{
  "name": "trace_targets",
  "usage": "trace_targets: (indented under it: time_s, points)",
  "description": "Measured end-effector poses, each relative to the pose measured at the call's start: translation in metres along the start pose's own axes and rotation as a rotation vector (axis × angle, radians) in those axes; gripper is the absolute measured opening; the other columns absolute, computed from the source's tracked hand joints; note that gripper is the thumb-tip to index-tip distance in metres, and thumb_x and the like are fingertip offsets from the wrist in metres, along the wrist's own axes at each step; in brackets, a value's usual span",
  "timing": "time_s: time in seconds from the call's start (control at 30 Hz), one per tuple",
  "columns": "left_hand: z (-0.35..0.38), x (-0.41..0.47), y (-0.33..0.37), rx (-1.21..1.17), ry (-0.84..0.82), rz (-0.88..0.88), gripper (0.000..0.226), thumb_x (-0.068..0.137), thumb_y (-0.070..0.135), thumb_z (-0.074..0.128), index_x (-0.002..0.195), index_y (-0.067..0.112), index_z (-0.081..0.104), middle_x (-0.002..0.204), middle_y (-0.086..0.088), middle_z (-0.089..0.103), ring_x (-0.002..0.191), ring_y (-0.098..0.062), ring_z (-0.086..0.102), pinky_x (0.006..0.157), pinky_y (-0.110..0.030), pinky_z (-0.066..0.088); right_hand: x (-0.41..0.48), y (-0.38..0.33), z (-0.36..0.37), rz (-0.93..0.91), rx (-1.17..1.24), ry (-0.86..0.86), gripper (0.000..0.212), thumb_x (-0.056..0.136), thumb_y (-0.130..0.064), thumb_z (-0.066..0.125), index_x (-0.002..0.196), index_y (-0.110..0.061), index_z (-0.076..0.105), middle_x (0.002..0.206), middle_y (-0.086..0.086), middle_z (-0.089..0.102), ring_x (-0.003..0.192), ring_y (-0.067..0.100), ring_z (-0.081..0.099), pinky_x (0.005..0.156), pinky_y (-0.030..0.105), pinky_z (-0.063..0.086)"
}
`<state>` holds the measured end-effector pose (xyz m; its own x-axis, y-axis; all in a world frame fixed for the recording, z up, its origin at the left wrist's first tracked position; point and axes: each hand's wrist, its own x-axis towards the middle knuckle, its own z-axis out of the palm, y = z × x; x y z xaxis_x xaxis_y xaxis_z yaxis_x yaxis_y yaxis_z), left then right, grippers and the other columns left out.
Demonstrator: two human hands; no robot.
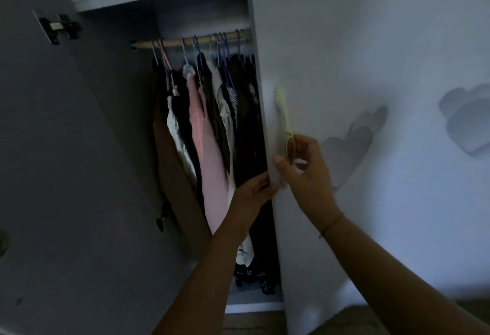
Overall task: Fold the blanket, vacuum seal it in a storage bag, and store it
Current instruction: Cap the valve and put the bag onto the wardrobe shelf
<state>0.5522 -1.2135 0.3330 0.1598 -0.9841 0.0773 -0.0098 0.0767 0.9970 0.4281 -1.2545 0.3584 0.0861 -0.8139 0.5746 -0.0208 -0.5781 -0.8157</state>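
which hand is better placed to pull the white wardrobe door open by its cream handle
Right. The right hand curls round the lower end of the long cream handle; the left hand only rests on the white wardrobe door at its edge.

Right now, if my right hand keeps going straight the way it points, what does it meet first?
The cream door handle: the right hand points up and left at its lower end. Whether the fingers already touch it is unclear.
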Motion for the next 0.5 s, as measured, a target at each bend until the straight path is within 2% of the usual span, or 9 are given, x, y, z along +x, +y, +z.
trace_targets:
  time_s: [0.13,0.23,0.3,0.4,0.5]
  points:
    - [0.021,-0.044,-0.008,0.007,-0.131,-0.019,0.038,0.093,0.000,0.059,0.125,0.021,0.061,0.111,0.012,0.071,0.104,-0.001,0.067,0.086,-0.014,0.050,-0.044,-0.026,-0.038,0.004,-0.077,0.122,0.041,0.084,-0.019,0.072,0.117,-0.022,0.049,0.107,-0.013,0.058,0.099,-0.002,0.056,0.084,0.015,0.044]
    - [0.050,-0.067,-0.011,0.068,-0.208,-0.030,0.031,0.090,0.006,0.066,0.120,0.014,0.069,0.112,0.007,0.073,0.105,-0.007,0.068,0.089,-0.018,0.052,-0.068,-0.042,-0.076,0.036,-0.139,0.198,0.045,0.082,-0.020,0.073,0.120,-0.016,0.049,0.104,-0.009,0.058,0.099,0.002,0.057,0.081,0.010,0.043]
    - [0.079,-0.077,-0.009,0.108,-0.246,-0.028,0.027,0.089,0.009,0.070,0.115,0.014,0.073,0.106,0.006,0.075,0.099,-0.005,0.070,0.086,-0.017,0.053,-0.080,-0.051,-0.105,0.065,-0.195,0.243,0.047,0.081,-0.022,0.074,0.121,-0.015,0.050,0.101,-0.009,0.059,0.098,0.002,0.057,0.080,0.011,0.044]
    - [0.129,-0.082,-0.008,0.106,-0.303,-0.004,0.031,0.086,0.007,0.073,0.116,0.014,0.070,0.106,0.008,0.074,0.095,-0.003,0.070,0.082,-0.016,0.054,-0.091,-0.062,-0.149,0.115,-0.245,0.284,0.045,0.081,-0.025,0.073,0.120,-0.017,0.052,0.101,-0.007,0.061,0.098,0.006,0.060,0.084,0.020,0.050]
    - [0.179,-0.083,-0.010,0.126,-0.319,0.035,0.042,0.081,0.017,0.079,0.120,0.024,0.066,0.113,0.008,0.071,0.106,-0.010,0.067,0.095,-0.030,0.055,-0.095,-0.068,-0.192,0.155,-0.288,0.294,0.041,0.082,-0.027,0.072,0.118,-0.017,0.054,0.103,-0.004,0.063,0.098,0.008,0.063,0.085,0.025,0.054]
